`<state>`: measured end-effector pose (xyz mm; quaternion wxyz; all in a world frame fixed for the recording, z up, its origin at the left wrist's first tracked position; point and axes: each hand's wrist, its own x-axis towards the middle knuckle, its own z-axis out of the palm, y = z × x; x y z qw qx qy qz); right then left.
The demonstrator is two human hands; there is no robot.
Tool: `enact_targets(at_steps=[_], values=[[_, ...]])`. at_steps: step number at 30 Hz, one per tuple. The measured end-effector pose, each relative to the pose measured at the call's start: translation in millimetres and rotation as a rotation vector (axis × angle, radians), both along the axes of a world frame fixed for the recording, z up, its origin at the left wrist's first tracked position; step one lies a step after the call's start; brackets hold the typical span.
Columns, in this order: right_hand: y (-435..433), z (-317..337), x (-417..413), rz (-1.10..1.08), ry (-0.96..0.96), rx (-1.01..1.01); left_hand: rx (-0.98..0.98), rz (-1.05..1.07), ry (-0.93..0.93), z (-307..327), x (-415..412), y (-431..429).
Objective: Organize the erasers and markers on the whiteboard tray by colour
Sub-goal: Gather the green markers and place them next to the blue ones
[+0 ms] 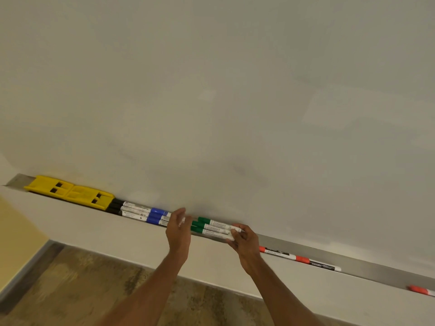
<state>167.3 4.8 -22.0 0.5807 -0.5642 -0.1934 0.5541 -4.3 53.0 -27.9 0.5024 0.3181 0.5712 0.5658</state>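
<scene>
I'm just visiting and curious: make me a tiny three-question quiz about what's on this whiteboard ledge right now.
1. True or false: the two yellow erasers sit at the tray's left end.
2. Which marker group does the right hand touch? A) blue markers B) green markers C) red markers
3. Fill in: the left hand is held ____, gripping nothing.

Key: 1 true; 2 B; 3 open

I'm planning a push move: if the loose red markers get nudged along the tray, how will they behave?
The red markers look like slim round barrels, so they probably roll sideways rather than slide straight. They lie in the metal tray, whose raised front edge should stop them. They look rigid and likely light.
</scene>
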Motion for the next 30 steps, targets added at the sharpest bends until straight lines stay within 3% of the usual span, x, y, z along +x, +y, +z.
enact_targets(at_steps=[6,10,15,22,30], values=[[3.4,-6.8,4.1,-0.033,-0.095,-0.085,0.475,-0.439,1.063,-16.4,-14.0,-17.9],[7.5,-12.0,1.6,-0.052,-0.151,-0.123,0.552,-0.684,1.441,-19.6,-8.2,-28.6],[10.8,-14.6,2.3,-0.037,-0.230,-0.164,0.459,-0.789,1.590,-21.0,0.8,-34.4],[14.6,-14.1,-0.2,0.029,-0.416,-0.232,0.359,-0.889,1.645,-24.2,-1.4,-33.1],[17.8,-15.3,-6.4,0.133,-0.831,-0.257,0.296,-0.883,1.642,-23.9,-2.5,-33.6]])
